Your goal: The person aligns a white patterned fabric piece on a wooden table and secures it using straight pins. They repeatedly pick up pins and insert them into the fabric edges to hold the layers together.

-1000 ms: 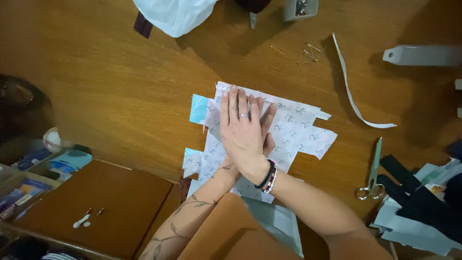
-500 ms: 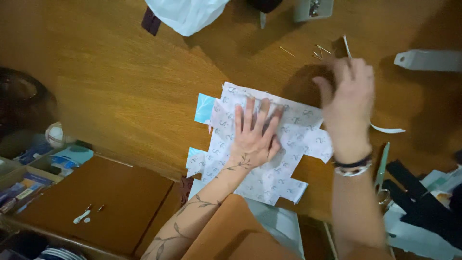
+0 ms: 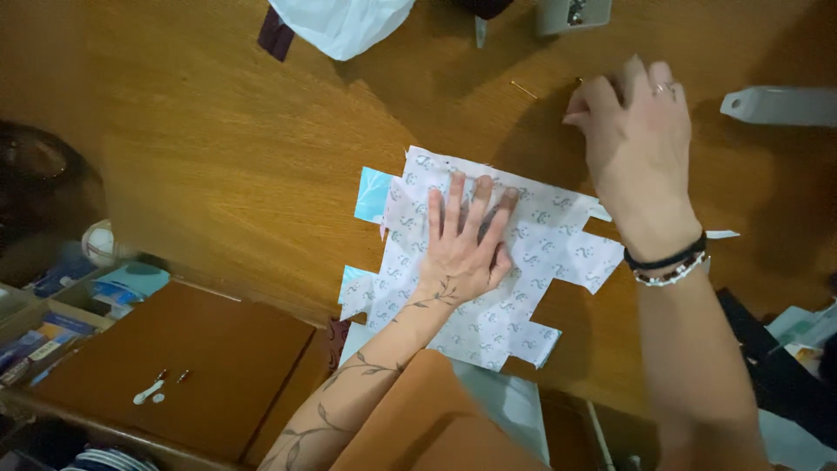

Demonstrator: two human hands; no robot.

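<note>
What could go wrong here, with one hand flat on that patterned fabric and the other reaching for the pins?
The right hand reaches among loose pins near the table's far edge; a fingertip could get pricked, since the view there is blurred. Only the left hand pins down the printed fabric and the blue layer beneath, so leaning sideways might slide the layers out of line.

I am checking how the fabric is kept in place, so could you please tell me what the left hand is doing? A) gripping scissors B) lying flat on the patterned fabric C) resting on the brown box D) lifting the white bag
B: the left hand lies flat, fingers spread, on the fabric, while the right hand reaches toward the pins farther up the table.
</note>
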